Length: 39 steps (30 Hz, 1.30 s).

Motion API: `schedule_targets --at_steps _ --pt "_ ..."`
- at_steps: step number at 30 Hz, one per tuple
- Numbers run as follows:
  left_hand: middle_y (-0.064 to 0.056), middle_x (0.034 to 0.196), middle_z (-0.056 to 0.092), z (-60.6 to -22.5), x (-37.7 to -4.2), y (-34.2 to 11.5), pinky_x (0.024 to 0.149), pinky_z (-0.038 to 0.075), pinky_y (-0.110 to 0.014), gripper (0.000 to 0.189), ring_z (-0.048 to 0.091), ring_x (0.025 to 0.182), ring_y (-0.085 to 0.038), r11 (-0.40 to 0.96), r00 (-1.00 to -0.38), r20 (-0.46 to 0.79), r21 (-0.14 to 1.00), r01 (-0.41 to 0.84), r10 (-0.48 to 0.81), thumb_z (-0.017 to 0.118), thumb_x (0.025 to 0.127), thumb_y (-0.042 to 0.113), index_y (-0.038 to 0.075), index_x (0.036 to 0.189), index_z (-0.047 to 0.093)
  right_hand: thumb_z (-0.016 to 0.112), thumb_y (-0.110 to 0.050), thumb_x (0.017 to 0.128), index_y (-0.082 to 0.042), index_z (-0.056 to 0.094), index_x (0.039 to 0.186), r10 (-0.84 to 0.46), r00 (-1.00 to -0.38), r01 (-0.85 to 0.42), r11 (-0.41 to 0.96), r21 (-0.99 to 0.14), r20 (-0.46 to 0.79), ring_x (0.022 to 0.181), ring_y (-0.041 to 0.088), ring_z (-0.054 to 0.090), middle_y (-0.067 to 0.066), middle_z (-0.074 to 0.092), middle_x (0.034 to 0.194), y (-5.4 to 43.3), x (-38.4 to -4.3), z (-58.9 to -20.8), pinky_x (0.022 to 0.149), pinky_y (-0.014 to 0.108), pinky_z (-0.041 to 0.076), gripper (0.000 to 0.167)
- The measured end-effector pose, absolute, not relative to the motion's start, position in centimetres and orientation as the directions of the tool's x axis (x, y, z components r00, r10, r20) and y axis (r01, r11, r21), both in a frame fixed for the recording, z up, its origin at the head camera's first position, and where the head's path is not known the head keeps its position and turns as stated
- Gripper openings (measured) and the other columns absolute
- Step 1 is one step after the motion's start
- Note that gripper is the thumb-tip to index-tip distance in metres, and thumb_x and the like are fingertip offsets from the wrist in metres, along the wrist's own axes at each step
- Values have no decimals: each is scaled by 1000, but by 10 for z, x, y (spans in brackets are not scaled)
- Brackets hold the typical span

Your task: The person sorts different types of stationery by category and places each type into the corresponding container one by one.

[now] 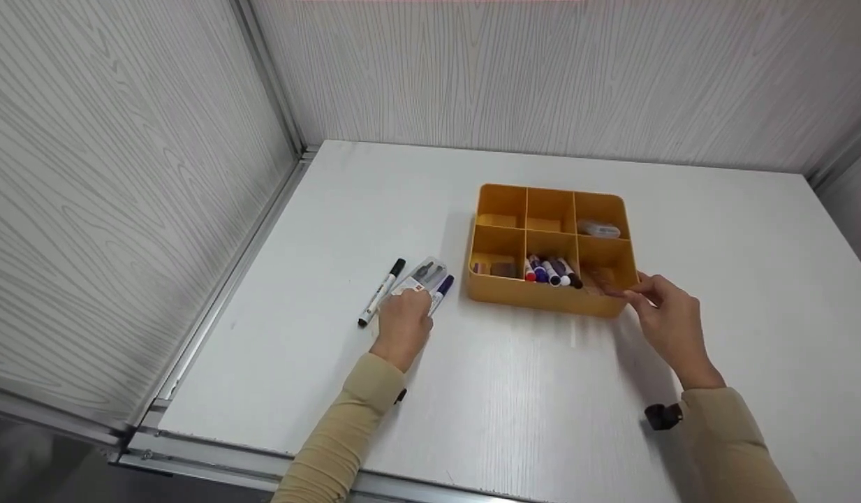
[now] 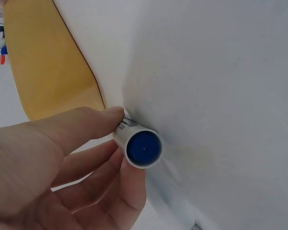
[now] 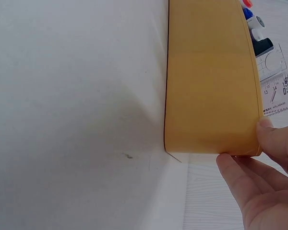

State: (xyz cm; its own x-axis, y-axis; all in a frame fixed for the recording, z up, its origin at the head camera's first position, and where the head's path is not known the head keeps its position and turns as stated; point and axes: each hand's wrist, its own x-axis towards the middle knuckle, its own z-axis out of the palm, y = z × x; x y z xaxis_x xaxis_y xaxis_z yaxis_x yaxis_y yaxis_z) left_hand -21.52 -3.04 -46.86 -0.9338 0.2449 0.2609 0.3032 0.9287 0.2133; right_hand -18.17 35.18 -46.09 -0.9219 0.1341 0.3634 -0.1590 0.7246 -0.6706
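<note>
My left hand [image 1: 404, 323] pinches a white marker [image 2: 122, 131] with a blue end between thumb and fingers; in the head view its dark blue cap [image 1: 445, 284] points away from me. Beside that hand, a clear case [image 1: 430, 269] with dark and metal tools in it lies partly hidden. Left of it lies a black-capped white marker [image 1: 383, 292]. My right hand [image 1: 671, 325] grips the front right corner of a yellow divided box [image 1: 549, 292], thumb at the rim and fingers against the outer side.
Several markers [image 1: 552, 271] lean in the box's front middle compartment. Small blocks [image 1: 502, 270] lie front left, clear rulers [image 3: 277, 91] front right, and a whitish item [image 1: 600, 230] back right. The white table [image 1: 514, 391] meets panels [image 1: 542, 84] at the back and left.
</note>
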Motion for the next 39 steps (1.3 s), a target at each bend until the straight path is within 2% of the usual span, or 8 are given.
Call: schedule_targets --at_steps 4,10,13,16,24,29,34,39 --pt "-13 68 65 -467 -217 -31 53 49 -44 19 61 59 -30 920 -947 221 265 287 232 74 77 2 4 65 59 70 -13 90 3 66 94 139 -921 -155 725 -671 364 104 39 69 24 73 102 352 -181 -462 73 -5 36 17" --pt "-8 68 62 -458 -223 -31 49 36 -30 18 45 57 -16 903 -979 82 379 205 188 72 82 5 5 69 60 72 -11 89 2 67 92 134 -911 -178 724 -667 390 102 37 70 20 74 97 353 -181 -463 75 -4 37 14" --pt "-5 72 63 -451 -226 -31 51 36 -26 12 47 60 -14 877 -987 37 454 159 160 70 85 7 5 75 63 71 -12 90 2 66 92 140 -914 -169 720 -673 380 103 37 70 21 74 99 353 -181 -462 75 -4 37 15" --pt "-4 74 61 -444 -228 -31 53 38 -27 10 48 63 -15 867 -989 30 478 143 146 68 87 9 5 78 64 71 -14 90 1 66 93 148 -921 -151 717 -680 361 105 37 69 21 74 101 353 -181 -462 74 -4 37 16" --pt "-8 78 62 -431 -232 -27 53 47 -33 12 49 62 -15 893 -972 147 388 227 183 63 95 15 3 91 63 72 -12 89 4 66 93 140 -910 -178 716 -675 389 103 38 70 22 74 100 352 -181 -462 74 -4 38 17" --pt "-10 87 66 -421 -235 -20 60 54 -34 17 55 68 -15 895 -968 176 381 234 179 62 96 17 1 103 64 72 -11 89 4 66 93 139 -909 -182 714 -676 392 103 39 70 23 73 102 352 -182 -464 74 -4 39 16" --pt "-11 93 68 -411 -239 -11 67 57 -34 20 64 77 -19 877 -953 238 396 270 186 65 93 13 2 110 66 71 -11 89 3 66 93 144 -916 -166 714 -680 374 105 39 69 23 73 104 354 -183 -464 75 -5 38 16" --pt "-11 93 68 -402 -240 1 65 56 -32 22 63 75 -19 869 -933 270 372 327 236 65 89 8 3 110 66 71 -11 89 3 65 93 140 -918 -162 722 -673 371 105 41 69 25 72 105 353 -183 -464 74 -6 36 16"
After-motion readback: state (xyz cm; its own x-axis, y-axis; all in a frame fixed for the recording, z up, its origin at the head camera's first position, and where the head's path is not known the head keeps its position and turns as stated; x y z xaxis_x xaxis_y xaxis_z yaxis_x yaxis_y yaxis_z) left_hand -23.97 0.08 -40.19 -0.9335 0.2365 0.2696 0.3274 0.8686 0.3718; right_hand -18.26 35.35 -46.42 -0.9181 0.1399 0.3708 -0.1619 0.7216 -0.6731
